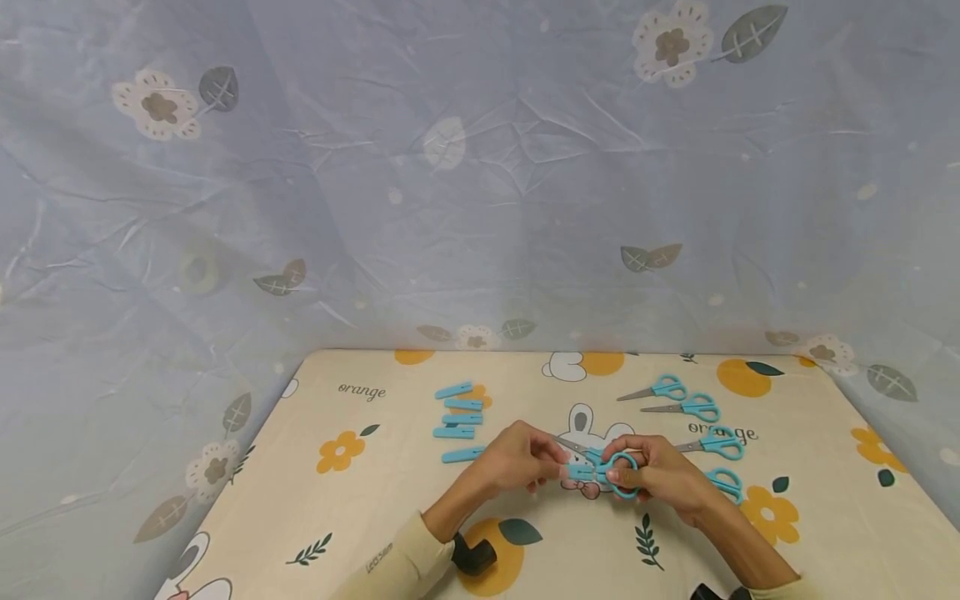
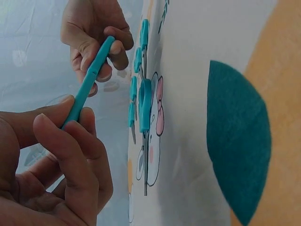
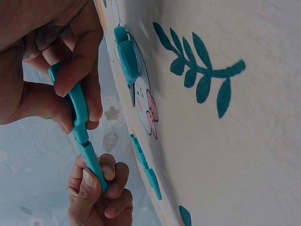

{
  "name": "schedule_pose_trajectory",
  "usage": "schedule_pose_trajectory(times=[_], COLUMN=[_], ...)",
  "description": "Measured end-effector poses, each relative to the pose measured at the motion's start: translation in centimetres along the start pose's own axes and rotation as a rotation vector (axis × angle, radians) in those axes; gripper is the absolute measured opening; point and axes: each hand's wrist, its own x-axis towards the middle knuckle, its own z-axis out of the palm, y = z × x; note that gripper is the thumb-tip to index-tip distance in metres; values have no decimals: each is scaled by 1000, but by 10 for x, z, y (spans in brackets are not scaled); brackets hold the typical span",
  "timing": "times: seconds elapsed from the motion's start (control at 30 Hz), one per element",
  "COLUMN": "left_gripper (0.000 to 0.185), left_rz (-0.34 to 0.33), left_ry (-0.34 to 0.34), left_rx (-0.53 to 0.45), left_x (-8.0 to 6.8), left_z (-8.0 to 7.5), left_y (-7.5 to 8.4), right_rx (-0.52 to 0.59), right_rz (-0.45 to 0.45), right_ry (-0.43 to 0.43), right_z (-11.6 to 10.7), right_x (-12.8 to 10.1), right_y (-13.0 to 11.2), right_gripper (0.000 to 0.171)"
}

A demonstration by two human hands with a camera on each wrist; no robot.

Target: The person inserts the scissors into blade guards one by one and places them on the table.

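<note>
- Grey-blue sheeting (image 1: 480,208) printed with flowers and leaves hangs wrinkled at twelve o'clock and wraps round to nine and three.
- Below it spreads a cream tablecloth (image 1: 390,500) with oranges, flowers, sprigs and rabbits; the hands work over a rabbit print, at about five o'clock from the centre of the head view.
- The left hand (image 1: 517,460), reaching in from seven o'clock, pinches the outer end of a slim blue cover (image 3: 92,161) between thumb and fingertips; its other fingers curl loosely.
- The right hand (image 1: 663,479), reaching in from five o'clock, has thumb and fingers clamped on the blue handles of a pair of scissors (image 3: 81,110).
- Cover and handles line up between the two hands, raised off the cloth, with the cover at the handles' nine o'clock side. Their ends meet or nearly so; how far the blades sit inside is hidden.
- Another pair of blue-handled scissors (image 2: 145,106) lies beneath and just beyond the hands, its bare blades pointing to ten o'clock.
- From the held pair, four more scissors (image 1: 701,408) lie between one and three o'clock, blades pointing roughly to nine.
- Five blue covers (image 1: 462,419) lie in a loose column at nine to ten o'clock, beyond the left hand.
- Beige sleeves (image 1: 401,558) cover both forearms.
</note>
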Motion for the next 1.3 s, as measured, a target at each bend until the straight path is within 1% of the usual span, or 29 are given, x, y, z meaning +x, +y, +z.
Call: schedule_pose_trajectory(times=[0.27, 0.5, 0.63, 0.7, 0.77, 0.87, 0.97, 1.03, 1.13, 1.2, 1.3], left_gripper=[10, 8, 9, 9, 9, 9, 8, 8, 7, 6, 6], left_rz=[-4, 7, 22, 31, 31, 4, -31, -36, -16, 13, 51], left_ry=[13, 46, 64, 69, 71, 70, 69, 71, 75, 78, 73], left_rx=[-26, 25, 62, 71, 59, 13, -33, -37, -11, 15, 27], left_x=[0, -1, 0, 1, 1, 1, 1, 1, 0, 0, 1], left_z=[2, 5, 7, 8, 9, 10, 12, 13, 13, 14, 15], left_y=[-3, -2, -3, -4, -4, -4, -3, -3, -2, -1, -2], right_rx=[-39, -11, -11, -11, -13, -24, -34, -36, -29, -23, -14], right_rz=[-27, -1, 35, 33, 18, -15, -22, -20, -6, 7, 18], right_ry=[25, 26, 42, 44, 51, 68, 96, 106, 114, 107, 90], right_z=[3, 3, 3, 3, 4, 6, 8, 9, 10, 10, 9], right_x=[0, 0, -1, -1, -1, -1, -1, -1, -1, -1, -1], right_y=[-1, 0, -1, -1, -1, 0, 0, 0, 0, 1, 1], right_gripper=[32, 34, 34, 34, 33, 31, 29, 28, 28, 29, 31])
